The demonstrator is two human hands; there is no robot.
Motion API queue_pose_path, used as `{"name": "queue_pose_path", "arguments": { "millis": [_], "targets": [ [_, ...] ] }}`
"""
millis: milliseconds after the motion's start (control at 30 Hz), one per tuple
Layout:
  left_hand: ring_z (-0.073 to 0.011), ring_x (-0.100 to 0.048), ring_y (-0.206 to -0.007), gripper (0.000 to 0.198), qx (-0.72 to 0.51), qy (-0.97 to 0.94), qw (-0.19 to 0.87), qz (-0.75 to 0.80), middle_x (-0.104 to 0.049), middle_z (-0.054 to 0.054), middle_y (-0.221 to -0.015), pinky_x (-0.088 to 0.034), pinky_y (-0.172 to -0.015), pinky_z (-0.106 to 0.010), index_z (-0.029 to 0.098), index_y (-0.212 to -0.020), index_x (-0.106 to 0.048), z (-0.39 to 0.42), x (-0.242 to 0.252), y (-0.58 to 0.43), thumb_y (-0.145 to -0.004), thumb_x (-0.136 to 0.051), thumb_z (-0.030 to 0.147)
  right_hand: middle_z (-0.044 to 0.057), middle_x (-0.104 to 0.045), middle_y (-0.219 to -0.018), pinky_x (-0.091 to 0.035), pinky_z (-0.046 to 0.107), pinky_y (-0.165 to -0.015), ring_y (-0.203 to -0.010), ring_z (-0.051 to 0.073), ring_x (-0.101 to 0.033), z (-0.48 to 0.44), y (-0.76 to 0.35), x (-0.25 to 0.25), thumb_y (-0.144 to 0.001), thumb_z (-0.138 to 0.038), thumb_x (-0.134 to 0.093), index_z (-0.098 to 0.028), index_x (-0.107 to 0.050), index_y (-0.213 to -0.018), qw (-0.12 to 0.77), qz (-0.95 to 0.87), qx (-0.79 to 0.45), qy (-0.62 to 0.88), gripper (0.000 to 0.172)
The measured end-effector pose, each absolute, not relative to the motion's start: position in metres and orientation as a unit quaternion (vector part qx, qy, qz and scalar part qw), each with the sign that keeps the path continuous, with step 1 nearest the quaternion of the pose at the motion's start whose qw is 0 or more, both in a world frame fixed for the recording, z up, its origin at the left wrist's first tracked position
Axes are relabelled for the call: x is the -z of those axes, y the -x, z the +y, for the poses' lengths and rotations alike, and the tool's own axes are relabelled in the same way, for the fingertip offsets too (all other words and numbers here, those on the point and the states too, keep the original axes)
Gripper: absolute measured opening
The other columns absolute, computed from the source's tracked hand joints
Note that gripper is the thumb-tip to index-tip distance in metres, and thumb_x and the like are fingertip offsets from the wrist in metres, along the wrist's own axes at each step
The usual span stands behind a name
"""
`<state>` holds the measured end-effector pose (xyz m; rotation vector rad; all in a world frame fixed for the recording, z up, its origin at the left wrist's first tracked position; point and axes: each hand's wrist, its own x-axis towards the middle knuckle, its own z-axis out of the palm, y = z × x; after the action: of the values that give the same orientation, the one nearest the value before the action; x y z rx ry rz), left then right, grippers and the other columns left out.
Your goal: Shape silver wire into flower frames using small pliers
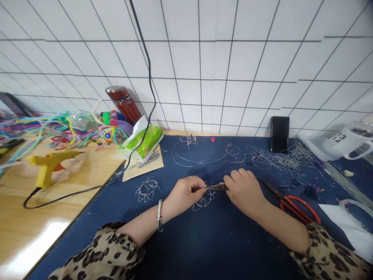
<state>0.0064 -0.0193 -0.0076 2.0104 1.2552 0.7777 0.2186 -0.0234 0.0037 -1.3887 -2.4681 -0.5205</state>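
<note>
My left hand (186, 194) is closed, with thumb and fingers pinching a looped wire piece (203, 201) of thin silvery wire. Its loops hang below the fingertips. My right hand (243, 190) is wrapped round a pair of pliers (217, 187), whose dark jaws point left and meet the wire at my left fingertips. The exact grip of the jaws is too small to make out. A similar wire ring with small pink beads (148, 189) lies on the dark blue mat (198, 241), left of my left hand.
Red-handled scissors (298, 208) lie right of my right hand. Behind are tangled wire pieces (287, 157), a black phone (279, 134) and a white mug (346, 142). To the left are a tissue pack (145, 144), a red thermos (124, 104), a yellow glue gun (48, 167) and its black cable (87, 189).
</note>
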Motion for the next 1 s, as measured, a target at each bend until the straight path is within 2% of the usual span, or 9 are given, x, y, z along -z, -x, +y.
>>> {"name": "queue_pose_path", "arguments": {
  "millis": [467, 833, 1000],
  "targets": [
    [-0.0091, -0.050, -0.058, 0.011, -0.286, -0.777, 0.308, 0.469, -0.057, 0.001, -0.066, -0.038, -0.051, -0.019, 0.016, -0.071, -0.061, -0.0210, 0.0071, -0.0072, -0.074, -0.053, 0.011, 0.005, -0.047, -0.069, -0.020, 0.034, -0.064, -0.072, 0.019, -0.035, -0.0268, -0.2157, -0.0055, -0.085, -0.027, -0.044, -0.019, -0.055, -0.073, 0.114, -0.849, 0.188, 0.481, 0.018],
    [-0.0092, -0.050, -0.058, 0.011, -0.280, -0.791, 0.290, 0.460, -0.057, 0.002, -0.064, -0.038, -0.054, -0.020, 0.016, -0.067, -0.061, -0.0219, 0.0046, -0.0080, -0.073, -0.054, 0.010, 0.005, -0.047, -0.065, -0.019, 0.032, -0.062, -0.068, 0.017, -0.034, -0.0262, -0.2144, -0.0031, -0.087, -0.026, -0.042, -0.018, -0.054, -0.066, 0.140, -0.852, 0.202, 0.462, 0.025],
    [-0.0087, -0.049, -0.056, 0.010, -0.285, -0.779, 0.308, 0.467, -0.057, 0.001, -0.065, -0.037, -0.050, -0.018, 0.016, -0.069, -0.062, -0.0223, 0.0081, -0.0086, -0.073, -0.054, 0.012, 0.005, -0.047, -0.065, -0.018, 0.033, -0.062, -0.067, 0.018, -0.034, -0.0254, -0.2151, 0.0000, -0.087, -0.025, -0.041, -0.019, -0.053, -0.066, 0.132, -0.854, 0.191, 0.465, 0.025]
  ]
}}
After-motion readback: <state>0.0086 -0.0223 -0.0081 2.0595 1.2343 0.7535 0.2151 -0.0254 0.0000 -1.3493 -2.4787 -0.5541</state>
